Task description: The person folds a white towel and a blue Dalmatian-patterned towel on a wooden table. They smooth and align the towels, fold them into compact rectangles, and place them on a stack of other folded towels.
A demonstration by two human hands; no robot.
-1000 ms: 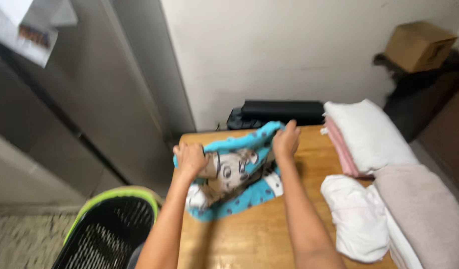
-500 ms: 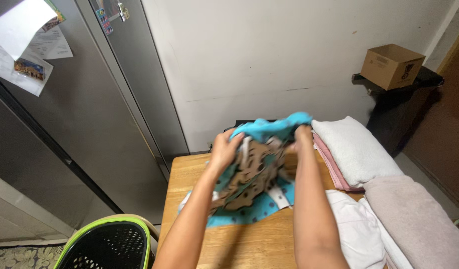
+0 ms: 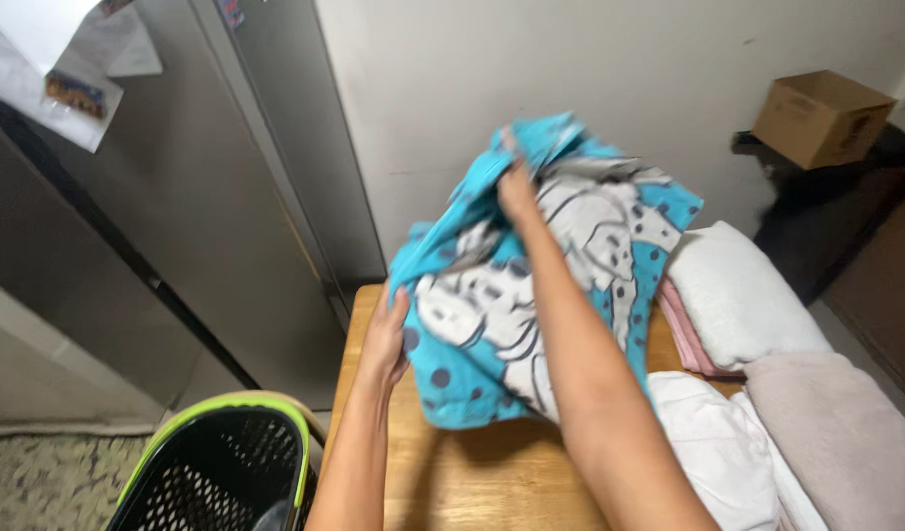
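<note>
The folded towels (image 3: 742, 295) lie on the right side of the table (image 3: 472, 482). The basket (image 3: 216, 462) stands left of the table. The box (image 3: 821, 116) sits behind it.

Your right hand (image 3: 516, 187) is raised high, arm extended forward, fingers closed in a pinch. Your left hand (image 3: 385, 339) sits lower, forearm angled up, fingers curled in a grip.

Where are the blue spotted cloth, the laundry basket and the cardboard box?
blue spotted cloth (image 3: 492, 324): head view, on its pale printed middle.
laundry basket (image 3: 211, 418): head view, on its green rim.
cardboard box (image 3: 821, 118): head view, on its front side.
</note>
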